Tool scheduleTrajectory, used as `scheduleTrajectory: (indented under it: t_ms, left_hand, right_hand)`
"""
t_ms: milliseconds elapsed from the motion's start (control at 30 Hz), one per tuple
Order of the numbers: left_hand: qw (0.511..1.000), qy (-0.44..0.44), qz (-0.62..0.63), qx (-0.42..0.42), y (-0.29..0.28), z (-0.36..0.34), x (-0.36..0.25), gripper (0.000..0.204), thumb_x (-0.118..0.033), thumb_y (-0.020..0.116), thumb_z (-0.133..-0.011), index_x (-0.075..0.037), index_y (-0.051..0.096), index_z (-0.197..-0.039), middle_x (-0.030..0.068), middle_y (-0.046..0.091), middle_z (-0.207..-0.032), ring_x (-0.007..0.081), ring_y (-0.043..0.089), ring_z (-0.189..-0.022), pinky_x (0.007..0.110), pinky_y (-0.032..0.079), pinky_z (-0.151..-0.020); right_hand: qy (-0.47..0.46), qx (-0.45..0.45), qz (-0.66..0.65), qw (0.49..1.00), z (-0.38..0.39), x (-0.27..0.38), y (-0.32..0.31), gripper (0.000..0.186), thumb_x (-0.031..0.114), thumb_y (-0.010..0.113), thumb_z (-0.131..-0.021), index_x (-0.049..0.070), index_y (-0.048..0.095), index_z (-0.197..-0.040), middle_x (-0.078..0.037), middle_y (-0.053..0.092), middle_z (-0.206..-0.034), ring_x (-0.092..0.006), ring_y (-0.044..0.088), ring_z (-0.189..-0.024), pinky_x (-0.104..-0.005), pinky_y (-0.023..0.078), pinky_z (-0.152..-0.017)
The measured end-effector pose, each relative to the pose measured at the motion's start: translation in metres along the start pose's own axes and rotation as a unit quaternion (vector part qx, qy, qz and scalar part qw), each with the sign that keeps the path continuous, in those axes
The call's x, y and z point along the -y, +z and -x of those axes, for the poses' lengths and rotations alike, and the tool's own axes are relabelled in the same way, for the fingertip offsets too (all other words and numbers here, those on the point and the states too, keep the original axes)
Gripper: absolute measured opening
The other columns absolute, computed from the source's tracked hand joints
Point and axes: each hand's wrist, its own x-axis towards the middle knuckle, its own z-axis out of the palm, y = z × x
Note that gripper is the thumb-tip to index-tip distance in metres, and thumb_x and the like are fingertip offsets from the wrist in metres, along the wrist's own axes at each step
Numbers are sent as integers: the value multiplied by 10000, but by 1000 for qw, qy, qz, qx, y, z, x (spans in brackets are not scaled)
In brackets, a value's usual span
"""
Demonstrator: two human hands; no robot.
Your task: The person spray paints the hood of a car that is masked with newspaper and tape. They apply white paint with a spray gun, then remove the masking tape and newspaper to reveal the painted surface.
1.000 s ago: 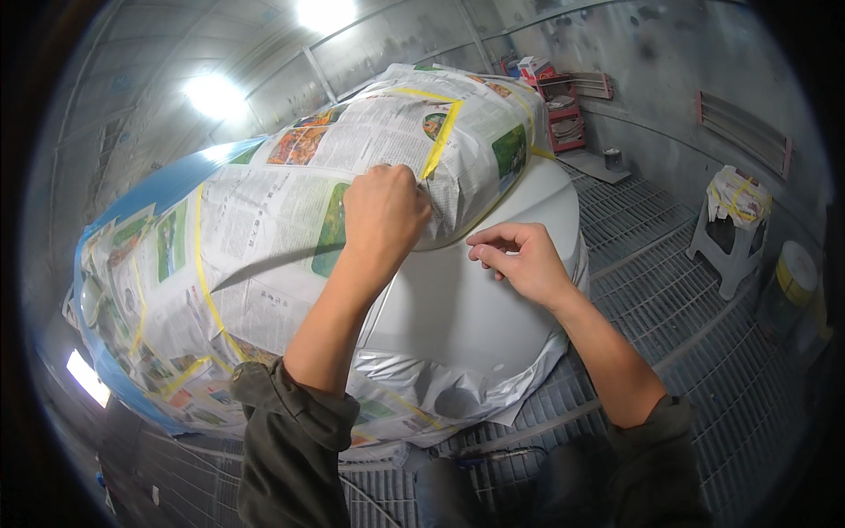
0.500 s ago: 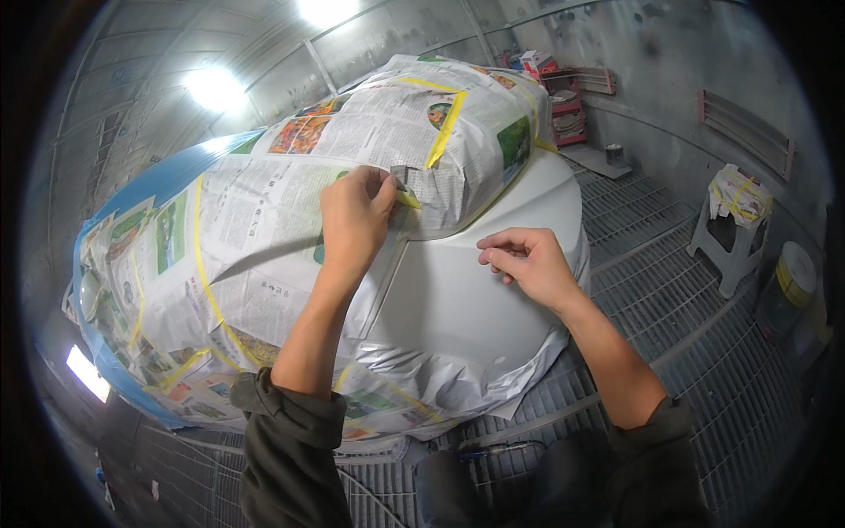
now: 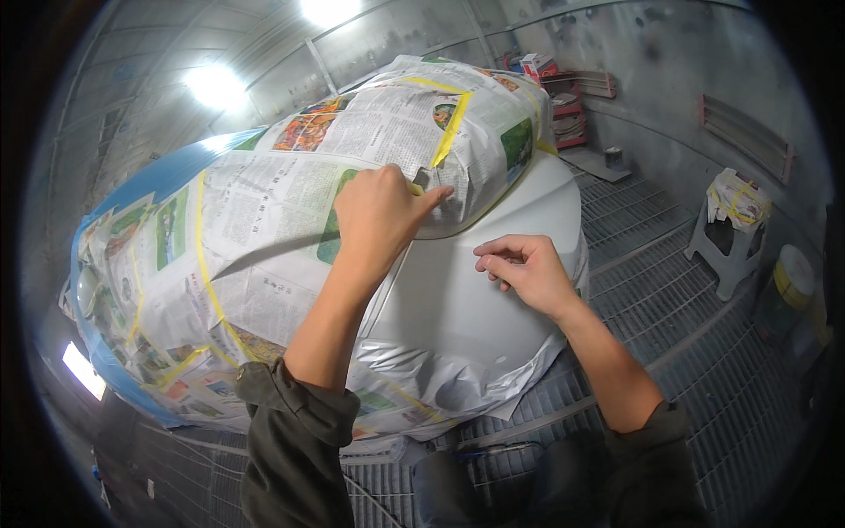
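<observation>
A car body panel point(image 3: 440, 304), smooth and light grey, lies bare in front of me, bordered by newspaper sheets point(image 3: 290, 211) held down with yellow masking tape point(image 3: 451, 130). My left hand point(image 3: 378, 220) is on the newspaper at the panel's upper edge. Its thumb sticks out to the right, away from the other fingers, whose tips are hidden. A short yellow tape end point(image 3: 415, 188) shows beside that thumb. Over the bare panel hovers my right hand point(image 3: 528, 275), fingers loosely bent, a small gap between thumb and forefinger, nothing visible in it.
Blue plastic film point(image 3: 163, 180) covers the far left side. Silvery sheeting point(image 3: 449, 374) hangs along the near edge. On the grated floor point(image 3: 704, 387) at right stand a grey stool point(image 3: 726, 255) with crumpled paper and a bucket point(image 3: 786, 286). A red rack point(image 3: 568, 114) stands behind.
My left hand has shifted right along the paper, and its thumb has swung away from the fingers, where it was pinching near the tape. My right hand has barely moved.
</observation>
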Motion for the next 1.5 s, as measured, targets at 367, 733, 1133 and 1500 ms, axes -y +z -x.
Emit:
scheduleTrajectory:
  t_ms: [367, 733, 1133, 1500]
  left_hand:
    - [965, -108, 169, 171, -5, -14, 16, 275, -234, 744, -790, 3, 723, -653, 97, 658, -539, 173, 671, -496, 305, 551, -562]
    - [926, -144, 273, 220, -43, 13, 59, 297, -205, 743, -869, 47, 700, -717, 75, 669, -606, 120, 676, -523, 257, 513, -490]
    - [917, -166, 312, 182, -58, 60, 89, 265, -205, 751, -883, 30, 701, -773, 52, 671, -642, 107, 655, -557, 234, 499, -502]
    - [872, -235, 422, 79, -62, 174, 151, 218, -165, 760, -897, 30, 682, -836, 75, 688, -714, 129, 667, -589, 229, 505, -516]
  right_hand:
    - [28, 8, -11, 1000, 11, -13, -2, 196, 86, 674, -896, -8, 734, -1057, -26, 728, -859, -55, 618, -709, -201, 493, -582]
    - [65, -7, -21, 998, 26, -37, -9, 207, 79, 653, -897, -24, 727, -1060, -48, 732, -880, -71, 633, -726, -199, 492, -591]
    - [103, -39, -30, 993, 60, -62, -21, 208, 68, 660, -907, -36, 711, -1080, -73, 733, -893, -82, 644, -740, -207, 499, -595]
    - [171, -64, -64, 981, 111, -101, -25, 209, 79, 655, -924, -34, 704, -1092, -94, 730, -907, -87, 631, -734, -215, 505, -598]
